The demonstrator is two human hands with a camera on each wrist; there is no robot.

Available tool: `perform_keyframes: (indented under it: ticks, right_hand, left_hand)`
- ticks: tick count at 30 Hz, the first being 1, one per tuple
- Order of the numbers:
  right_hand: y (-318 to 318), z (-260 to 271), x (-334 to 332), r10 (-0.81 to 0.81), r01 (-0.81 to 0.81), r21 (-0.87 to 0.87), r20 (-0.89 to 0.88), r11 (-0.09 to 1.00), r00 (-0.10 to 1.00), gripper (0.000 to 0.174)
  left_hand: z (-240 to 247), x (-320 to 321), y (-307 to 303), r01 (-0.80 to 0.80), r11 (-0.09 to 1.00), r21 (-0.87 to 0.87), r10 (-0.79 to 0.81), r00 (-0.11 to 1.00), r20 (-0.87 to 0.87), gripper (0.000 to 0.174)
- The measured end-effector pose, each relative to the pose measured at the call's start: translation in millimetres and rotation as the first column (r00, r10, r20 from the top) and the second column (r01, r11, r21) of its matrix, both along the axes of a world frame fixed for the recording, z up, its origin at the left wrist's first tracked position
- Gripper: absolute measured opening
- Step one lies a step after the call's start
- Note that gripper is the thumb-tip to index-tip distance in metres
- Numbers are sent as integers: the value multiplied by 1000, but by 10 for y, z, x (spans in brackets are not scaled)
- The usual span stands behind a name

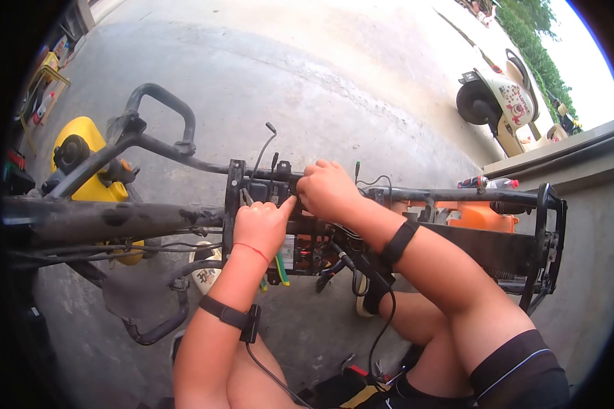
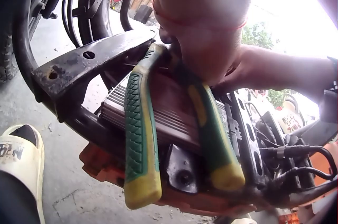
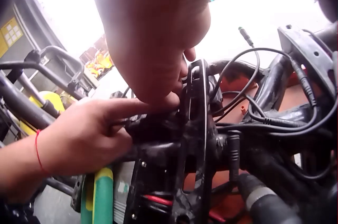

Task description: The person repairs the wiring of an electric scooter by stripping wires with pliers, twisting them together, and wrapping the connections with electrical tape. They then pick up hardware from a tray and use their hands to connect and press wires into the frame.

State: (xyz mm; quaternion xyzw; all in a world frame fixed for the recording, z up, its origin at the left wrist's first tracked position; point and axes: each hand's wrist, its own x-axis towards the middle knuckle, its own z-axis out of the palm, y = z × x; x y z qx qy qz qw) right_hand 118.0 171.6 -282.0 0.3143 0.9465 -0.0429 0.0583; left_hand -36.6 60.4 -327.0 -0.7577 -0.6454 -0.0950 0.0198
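My left hand grips pliers with green and yellow handles, high up near their head. The handles hang down beside a finned metal box in the black vehicle frame. Its index finger stretches toward the right hand, as the right wrist view shows. My right hand has its fingers bent at a black slotted plate of the frame, the fingertips meeting the left index finger. I cannot tell what the right fingertips hold, as the hand covers it. Black cables loop beside the plate.
The frame's long tube runs left; an orange part sits under its right end. A yellow body part stands behind the left side. A cream scooter is parked at the back right. Tools lie by the person's legs.
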Motion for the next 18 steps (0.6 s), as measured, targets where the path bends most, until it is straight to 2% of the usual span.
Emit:
perform_keyframes:
  ticks: [2, 7, 9, 10, 12, 13, 14, 15, 16, 18]
  right_hand:
    - [150, -79, 82, -80, 52, -124, -231, 991, 970, 12]
    - [205, -5, 177, -114, 68, -176, -260, 982, 959, 14]
    - [136, 6, 178, -1, -25, -149, -171, 989, 985, 14]
    - [136, 3, 191, -12, -16, -148, -181, 989, 983, 14]
    - [142, -11, 227, -141, 63, -215, -370, 975, 918, 15]
    - [193, 76, 231, -149, 69, -217, -376, 974, 915, 15]
    - [291, 175, 251, -295, 244, -291, -146, 925, 944, 15]
    - [359, 264, 258, -411, 420, -322, 99, 848, 906, 16]
    - [392, 307, 257, -416, 424, -326, 98, 845, 904, 16]
    - [416, 329, 272, -295, 428, -399, 354, 811, 888, 23]
  left_hand:
    - [22, -1, 4, 7, 1000, 19, -8, 999, 40, 44]
    - [57, 13, 8, 13, 1000, 6, -13, 999, 35, 44]
    - [49, 4, 17, 14, 1000, 3, -14, 999, 41, 46]
    - [54, -1, 25, 25, 1000, 3, -25, 999, 30, 46]
    - [72, 7, 25, 37, 999, -29, -38, 999, -17, 50]
    - [86, 18, 30, 45, 999, -31, -46, 999, -24, 50]
    - [96, 37, 34, 38, 998, -50, -41, 997, -63, 52]
    - [99, 55, 41, 29, 997, -69, -36, 994, -102, 54]
    - [94, 77, 65, 34, 997, -73, -42, 994, -105, 54]
    - [72, 134, 119, 43, 991, -130, -57, 993, -107, 57]
